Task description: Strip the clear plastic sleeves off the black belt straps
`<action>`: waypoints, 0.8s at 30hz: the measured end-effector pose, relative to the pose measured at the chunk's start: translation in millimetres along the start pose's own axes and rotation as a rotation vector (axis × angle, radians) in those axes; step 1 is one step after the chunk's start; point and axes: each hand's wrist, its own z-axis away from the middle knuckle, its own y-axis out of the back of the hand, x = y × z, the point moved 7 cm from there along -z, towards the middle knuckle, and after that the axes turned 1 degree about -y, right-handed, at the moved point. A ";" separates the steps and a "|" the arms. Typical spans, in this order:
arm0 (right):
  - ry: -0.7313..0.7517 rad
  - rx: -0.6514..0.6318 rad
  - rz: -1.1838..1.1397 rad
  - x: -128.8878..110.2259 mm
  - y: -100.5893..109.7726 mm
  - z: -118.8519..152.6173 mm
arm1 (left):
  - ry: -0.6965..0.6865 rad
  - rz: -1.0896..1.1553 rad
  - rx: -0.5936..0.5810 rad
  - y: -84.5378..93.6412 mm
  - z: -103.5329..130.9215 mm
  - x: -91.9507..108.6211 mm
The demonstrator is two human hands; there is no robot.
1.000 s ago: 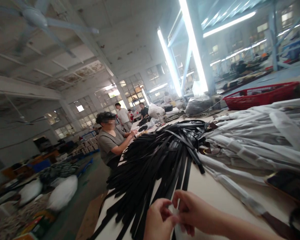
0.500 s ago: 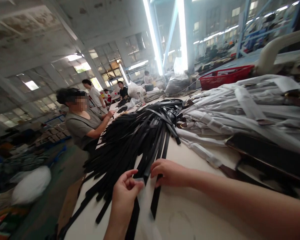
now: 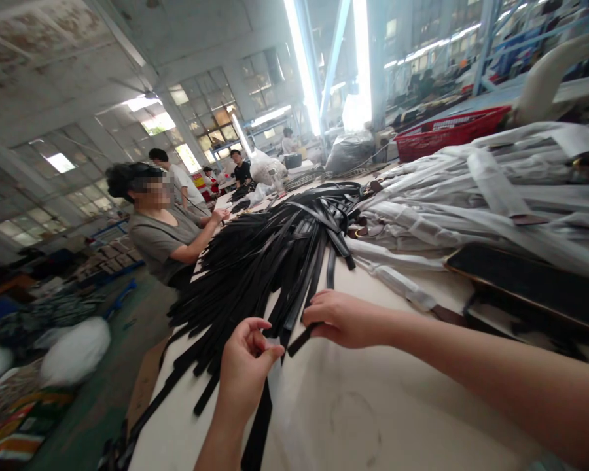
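My left hand [image 3: 244,367] pinches the top end of a translucent white plastic sleeve [image 3: 279,386], which hangs down toward me, blurred. In my right hand [image 3: 342,318] is the end of a black strap [image 3: 300,341]; its short tip sticks out to the left, pointing at the sleeve's top but apart from it. Just beyond both hands a large heap of black straps [image 3: 255,255] fans over the pale table [image 3: 353,418]. To the right lie many straps wrapped in white sleeves [image 3: 432,216], some with brown ends.
A dark padded board [image 3: 525,281] lies right of my right forearm. Behind the wrapped straps stand a red basket [image 3: 446,134] and a thick pale pipe [image 3: 544,78]. A co-worker in a grey top [image 3: 160,229] works at the table's left edge. White bundles [image 3: 76,353] sit on the floor.
My right hand has risen a little and drawn the strap's end up, so it now tilts left toward the sleeve instead of lying down the table. My left hand keeps its pinch.
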 end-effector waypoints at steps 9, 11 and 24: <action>-0.056 0.200 0.066 -5.9 12.0 -2.3 | -0.014 -0.136 -0.032 -9.5 5.0 1.4; -0.077 0.223 0.072 -3.8 12.0 -2.2 | -0.018 -0.151 -0.027 -9.9 4.3 1.6; -0.077 0.144 0.133 -7.6 9.1 -1.5 | -0.049 -0.166 -0.029 -13.7 6.9 8.8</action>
